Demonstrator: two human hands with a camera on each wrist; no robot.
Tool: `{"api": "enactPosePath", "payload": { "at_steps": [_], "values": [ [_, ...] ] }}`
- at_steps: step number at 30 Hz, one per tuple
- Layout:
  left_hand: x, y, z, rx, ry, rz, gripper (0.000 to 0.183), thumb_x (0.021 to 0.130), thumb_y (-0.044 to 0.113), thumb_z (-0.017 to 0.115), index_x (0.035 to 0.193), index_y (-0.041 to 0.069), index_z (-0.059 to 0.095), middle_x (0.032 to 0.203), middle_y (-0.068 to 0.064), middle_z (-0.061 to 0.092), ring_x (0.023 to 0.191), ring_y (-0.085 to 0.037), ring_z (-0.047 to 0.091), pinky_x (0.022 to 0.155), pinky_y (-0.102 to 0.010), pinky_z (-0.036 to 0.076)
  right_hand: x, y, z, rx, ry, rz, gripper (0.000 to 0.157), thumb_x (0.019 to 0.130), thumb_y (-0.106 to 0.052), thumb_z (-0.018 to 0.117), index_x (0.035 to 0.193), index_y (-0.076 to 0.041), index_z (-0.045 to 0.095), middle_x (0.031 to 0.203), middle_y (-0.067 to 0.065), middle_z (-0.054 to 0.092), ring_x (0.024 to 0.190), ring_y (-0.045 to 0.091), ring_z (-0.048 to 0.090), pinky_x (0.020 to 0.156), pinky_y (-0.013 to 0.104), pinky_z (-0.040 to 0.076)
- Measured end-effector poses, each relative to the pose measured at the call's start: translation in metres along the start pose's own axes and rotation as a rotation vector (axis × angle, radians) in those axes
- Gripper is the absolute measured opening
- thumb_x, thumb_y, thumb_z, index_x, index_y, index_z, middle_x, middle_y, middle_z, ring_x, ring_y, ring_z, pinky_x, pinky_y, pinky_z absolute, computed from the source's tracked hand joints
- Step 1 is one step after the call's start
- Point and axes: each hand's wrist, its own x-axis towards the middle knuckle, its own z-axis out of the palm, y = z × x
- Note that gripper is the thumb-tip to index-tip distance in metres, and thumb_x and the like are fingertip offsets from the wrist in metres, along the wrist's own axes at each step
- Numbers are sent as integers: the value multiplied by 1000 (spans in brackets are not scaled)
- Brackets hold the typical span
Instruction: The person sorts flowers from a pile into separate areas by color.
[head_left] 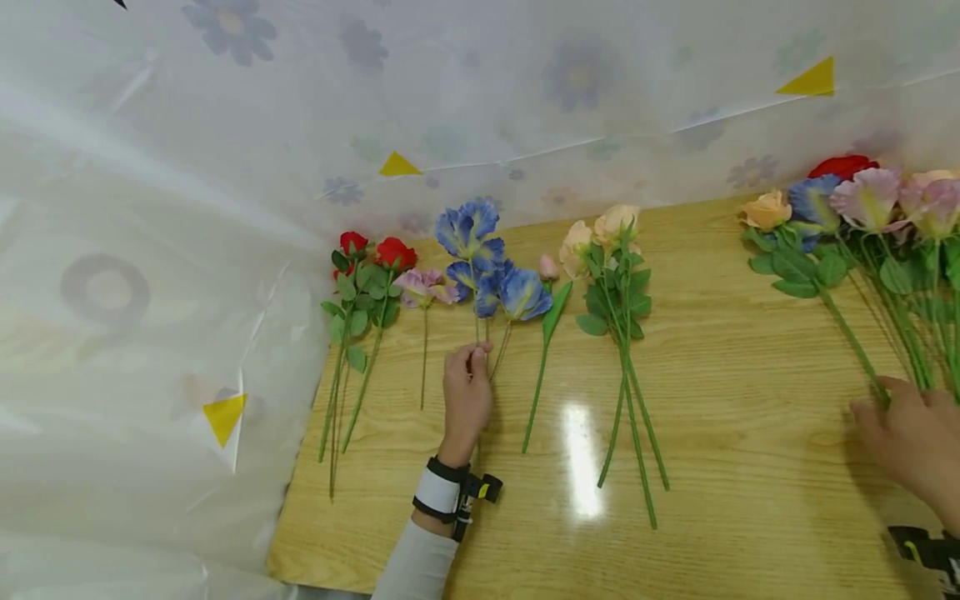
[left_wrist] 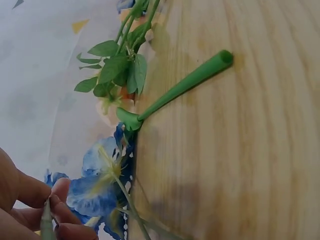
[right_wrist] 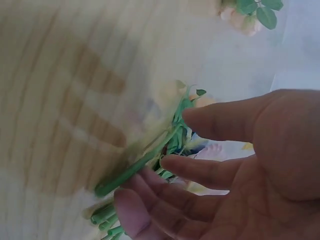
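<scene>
Head view, centre of the frame: the left hand (head_left: pixel 468 396) was clamped between thumb and fingers on a thin stem (left_wrist: pixel 47 225) of the blue flowers (head_left: pixel 468 233), whose heads lay just above it. Lower left of the left wrist view: the same pinch, with blue petals just beside the fingertips. Right edge of the head view: the right hand (head_left: pixel 911 442) stood with thumb and fingers apart at the lower stems of a mixed bunch (head_left: pixel 866 200); whether it touched them could not be told. On the worktop (head_left: pixel 720 400), red roses (head_left: pixel 395 253) lay left of centre, and a pink tulip (head_left: pixel 548 267) lay between the blue flowers and the peach roses (head_left: pixel 618 225).
</scene>
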Motion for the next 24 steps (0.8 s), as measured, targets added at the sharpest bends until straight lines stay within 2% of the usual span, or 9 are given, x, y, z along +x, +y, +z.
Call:
{"api": "enactPosePath", "payload": {
  "at_steps": [2,4,7,11,14,17,21,23,24],
  "values": [
    [0,-2,1,5,4,-7,28,98,18,40,106,4,64,90,-6,51,74,-18,42,64,-31,38,0,-1,-1,-7,3,-3,54,96,-15,40,127,25,22,78,36,45,94,58,31,73,63,29],
    [1,-3,2,6,3,-17,27,98,17,42,105,3,64,91,-7,52,75,-18,45,65,-30,41,1,-1,-1,4,-16,17,50,95,-11,40,129,22,23,92,41,38,92,56,31,68,59,31],
    [2,-5,3,30,-7,-32,25,96,17,45,106,4,65,90,-7,54,77,-17,48,66,-30,43,3,3,1,23,-35,25,42,93,-4,40,125,20,29,91,40,41,71,43,42,53,45,35],
    [2,-8,5,53,-26,-48,23,94,17,50,106,4,65,88,-7,55,74,-18,49,64,-30,43,7,11,3,38,-70,28,38,88,-5,45,111,21,33,73,31,47,49,24,41,41,32,31],
    [1,-10,5,60,-34,-58,19,93,15,53,103,4,65,87,-7,55,73,-17,50,63,-30,43,11,16,2,61,-106,31,37,86,-8,44,107,21,33,70,27,46,51,25,40,43,32,30],
    [2,-12,6,82,-43,-64,18,92,15,55,101,4,65,87,-6,55,73,-16,51,64,-29,44,12,22,3,124,-129,25,32,91,-7,34,106,21,34,85,38,42,54,26,39,44,31,30],
    [2,-14,7,106,-53,-63,18,91,14,56,102,3,64,85,-5,55,71,-15,53,62,-29,45,11,24,9,209,-124,55,45,99,-20,17,114,20,32,85,35,41,49,22,35,42,32,31],
    [3,-15,6,108,-56,-70,19,90,14,57,104,2,63,86,-5,56,72,-16,55,62,-30,46,10,19,7,253,-117,94,56,99,-29,12,122,18,30,95,37,42,47,22,36,41,33,31],
    [3,-15,6,108,-57,-78,20,90,15,58,106,2,62,87,-5,56,72,-16,56,62,-30,46,9,16,6,268,-99,108,60,99,-33,10,124,17,30,89,33,45,46,21,35,40,34,32]
  ]
}}
